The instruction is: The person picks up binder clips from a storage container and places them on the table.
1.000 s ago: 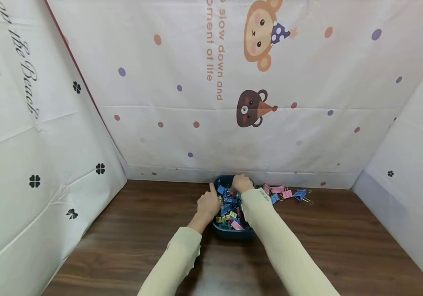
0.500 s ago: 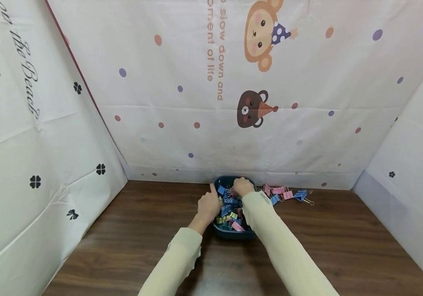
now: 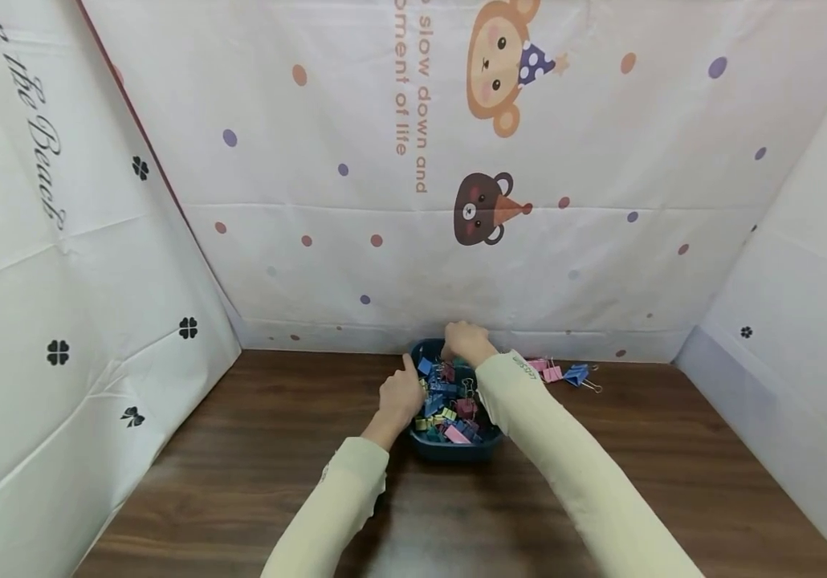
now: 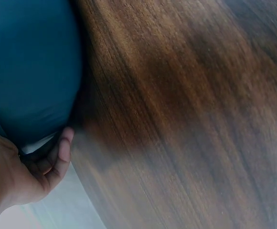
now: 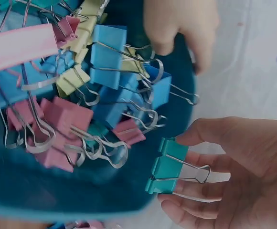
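A dark teal plastic bin (image 3: 454, 453) stands on the table, holding a heap of colourful binder clips (image 3: 439, 395). My left hand (image 3: 401, 392) grips the bin's left side; in the left wrist view its curled fingers (image 4: 62, 152) lie against the outer wall. At the bin's far right rim, my right hand (image 3: 468, 341) pinches a teal binder clip (image 5: 168, 166) between thumb and fingers. That clip's wire handles point toward the palm. Blue, pink and yellow clips fill the bin beside it in the right wrist view. In the head view the held clip is mostly hidden.
Several loose clips, pink ones (image 3: 552, 373) and a blue one (image 3: 576, 375), lie right of the bin along the back of the wooden table (image 3: 298, 482). A printed white cloth (image 3: 312, 281) hangs directly behind, with more cloth at both sides.
My right hand has risen out of the heap toward the far rim, uncovering more clips, including a dark red one. My left hand stays on the bin. The head view has shifted slightly.
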`<state>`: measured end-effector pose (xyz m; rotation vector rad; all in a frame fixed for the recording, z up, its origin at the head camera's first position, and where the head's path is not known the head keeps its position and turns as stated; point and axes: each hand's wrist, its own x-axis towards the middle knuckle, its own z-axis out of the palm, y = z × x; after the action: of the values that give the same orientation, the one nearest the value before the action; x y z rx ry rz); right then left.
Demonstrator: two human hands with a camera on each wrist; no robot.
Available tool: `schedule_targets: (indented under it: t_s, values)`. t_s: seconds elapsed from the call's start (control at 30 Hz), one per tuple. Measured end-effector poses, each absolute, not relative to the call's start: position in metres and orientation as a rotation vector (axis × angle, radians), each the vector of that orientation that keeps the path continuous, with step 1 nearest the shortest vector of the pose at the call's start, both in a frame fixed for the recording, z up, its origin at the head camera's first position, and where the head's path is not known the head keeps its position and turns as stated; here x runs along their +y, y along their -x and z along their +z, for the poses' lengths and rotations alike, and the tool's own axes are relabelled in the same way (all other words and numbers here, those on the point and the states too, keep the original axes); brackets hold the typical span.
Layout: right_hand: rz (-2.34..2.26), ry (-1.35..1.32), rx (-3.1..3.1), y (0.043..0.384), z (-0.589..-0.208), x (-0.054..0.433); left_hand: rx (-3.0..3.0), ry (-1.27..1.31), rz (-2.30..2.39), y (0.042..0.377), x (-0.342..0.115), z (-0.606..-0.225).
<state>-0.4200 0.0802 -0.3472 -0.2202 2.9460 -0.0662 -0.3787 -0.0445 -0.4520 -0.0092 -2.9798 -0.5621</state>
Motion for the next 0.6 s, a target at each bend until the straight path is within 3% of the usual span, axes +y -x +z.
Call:
schedule_targets:
  t_s: [0.33, 0.6]
  values:
    - [-0.020, 0.195, 3.001, 0.401, -0.302, 0.112, -2.970, 0.016, -0.570, 0.380, -0.047, -0.455]
    - [-0.048, 0.189, 2.976, 0.394, -0.295, 0.162, -2.954, 0.033, -0.576, 0.379, -0.048, -0.450]
